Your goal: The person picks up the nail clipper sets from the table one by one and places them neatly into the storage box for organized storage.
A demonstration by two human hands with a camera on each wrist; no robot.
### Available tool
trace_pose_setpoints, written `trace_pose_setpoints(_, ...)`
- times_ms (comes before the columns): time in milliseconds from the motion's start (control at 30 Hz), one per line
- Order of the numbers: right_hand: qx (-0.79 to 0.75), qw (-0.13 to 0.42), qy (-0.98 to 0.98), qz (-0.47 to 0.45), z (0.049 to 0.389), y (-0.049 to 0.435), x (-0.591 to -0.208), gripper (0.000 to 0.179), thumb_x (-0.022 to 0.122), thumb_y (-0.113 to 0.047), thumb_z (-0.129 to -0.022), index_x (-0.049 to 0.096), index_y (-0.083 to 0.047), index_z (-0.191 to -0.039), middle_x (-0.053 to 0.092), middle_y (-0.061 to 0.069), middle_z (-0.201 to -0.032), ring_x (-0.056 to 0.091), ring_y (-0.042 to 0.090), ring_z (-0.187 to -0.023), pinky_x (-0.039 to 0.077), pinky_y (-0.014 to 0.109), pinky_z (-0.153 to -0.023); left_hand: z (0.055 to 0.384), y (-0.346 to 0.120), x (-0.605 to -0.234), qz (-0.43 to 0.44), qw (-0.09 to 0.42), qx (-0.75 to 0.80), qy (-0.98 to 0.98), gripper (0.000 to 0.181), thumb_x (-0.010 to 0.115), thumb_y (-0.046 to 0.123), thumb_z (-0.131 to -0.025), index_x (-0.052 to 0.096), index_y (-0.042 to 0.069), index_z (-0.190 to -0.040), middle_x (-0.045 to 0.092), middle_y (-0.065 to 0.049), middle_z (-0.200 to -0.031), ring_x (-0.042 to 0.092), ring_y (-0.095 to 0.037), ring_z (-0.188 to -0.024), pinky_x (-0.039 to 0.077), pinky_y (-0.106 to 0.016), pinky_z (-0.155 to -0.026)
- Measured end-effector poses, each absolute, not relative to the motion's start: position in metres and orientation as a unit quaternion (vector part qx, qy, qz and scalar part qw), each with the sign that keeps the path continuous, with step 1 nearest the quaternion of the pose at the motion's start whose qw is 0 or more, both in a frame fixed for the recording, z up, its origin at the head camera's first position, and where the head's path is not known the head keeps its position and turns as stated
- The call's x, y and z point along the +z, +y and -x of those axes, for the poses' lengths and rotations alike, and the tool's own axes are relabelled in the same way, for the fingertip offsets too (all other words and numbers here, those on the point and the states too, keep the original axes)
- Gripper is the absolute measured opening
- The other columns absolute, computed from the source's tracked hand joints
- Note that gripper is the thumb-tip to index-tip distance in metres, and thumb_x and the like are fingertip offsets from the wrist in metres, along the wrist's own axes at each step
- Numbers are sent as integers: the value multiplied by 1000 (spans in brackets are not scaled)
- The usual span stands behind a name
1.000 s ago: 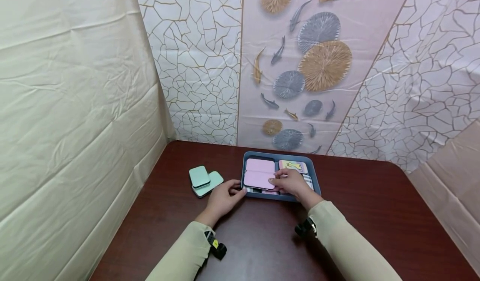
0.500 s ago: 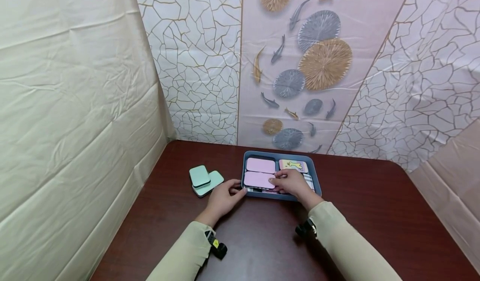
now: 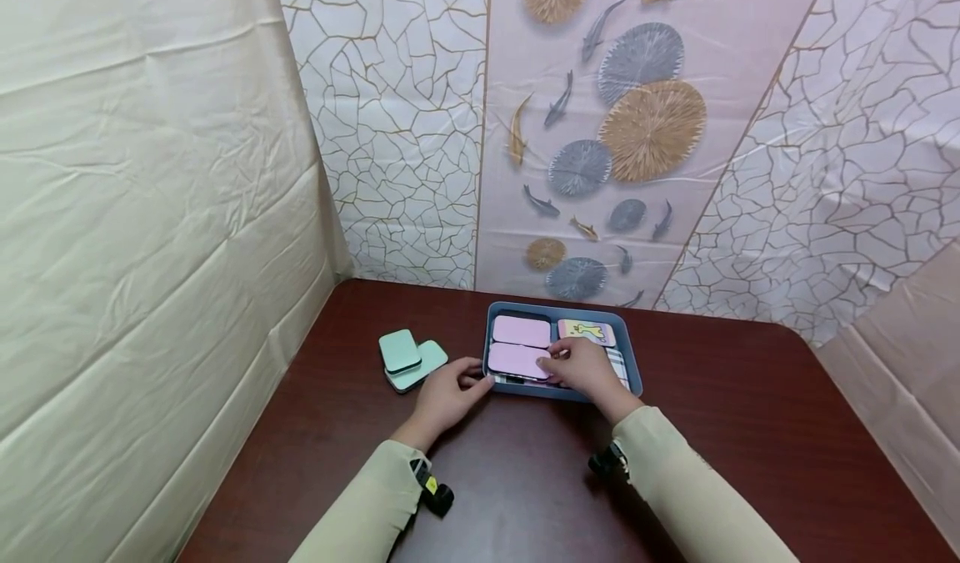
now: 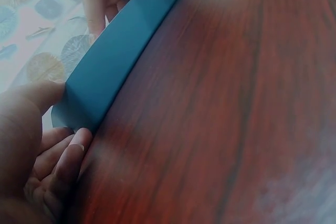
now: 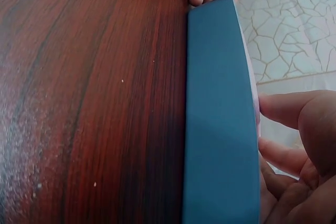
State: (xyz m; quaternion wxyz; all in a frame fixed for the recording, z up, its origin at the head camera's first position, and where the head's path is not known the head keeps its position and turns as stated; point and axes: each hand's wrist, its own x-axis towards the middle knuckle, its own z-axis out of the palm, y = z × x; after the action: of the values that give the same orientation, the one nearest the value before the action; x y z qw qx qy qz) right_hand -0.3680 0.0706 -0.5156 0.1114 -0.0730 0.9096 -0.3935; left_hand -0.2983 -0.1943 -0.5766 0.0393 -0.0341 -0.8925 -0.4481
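A blue tray [image 3: 636, 371] lies on the table, holding flat rounded-corner tins. Two pink tins [image 3: 521, 330] sit one behind the other in its left half. My right hand [image 3: 588, 369] pinches the right end of the front pink tin [image 3: 517, 361], thumb on its top. That tin's front edge rides slightly above patterned pieces beneath. At the tray's front left corner, my left hand [image 3: 447, 394] grips the wall, as the left wrist view shows with the thumb at the rim and the fingers [image 4: 68, 166] curled at the corner. The right wrist view hides the tin mostly behind the tray wall.
Two mint-green tins [image 3: 400, 352] are stacked askew left of the tray. A tin with a yellow giraffe picture [image 3: 587, 332] fills the tray's back right, and a striped piece [image 3: 617, 364] lies in front of it. Patterned curtains stand behind the table.
The front pink tin has come forward and down slightly, so a dark gap now shows between it and the back one. Both hands stay nearly in place.
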Motion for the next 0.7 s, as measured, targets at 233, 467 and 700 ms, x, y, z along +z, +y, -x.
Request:
trace_pose_setpoints(233,-342,95,931,88,365,68,-513,38,83,-35,-100,77,-3,-120,77,4,-89,74,14,-74,61,36,-75,296,-195,-574,33,38,-451,-891,54,77,54,-101,73,17,-141,78,2,-128,76,-11,-104,59,-45,-99)
trace_pose_setpoints(467,-305,46,946,103,366,66,-506,37,82,-39,-99,78,-6,-116,75,-1,-81,68,17,-76,57,40,-73,299,-196,-576,36,39,-448,-892,56,77,56,-101,73,17,-141,78,3,-128,76,-10,-104,59,-45,-98)
trace_pose_setpoints(700,-316,-41,938,133,368,49,-492,32,80,-38,-100,79,-9,-114,75,10,-106,68,25,-90,59,50,-83,301,-198,-580,33,35,-455,-889,55,77,55,-101,73,17,-141,78,3,-127,76,-9,-103,60,-43,-97)
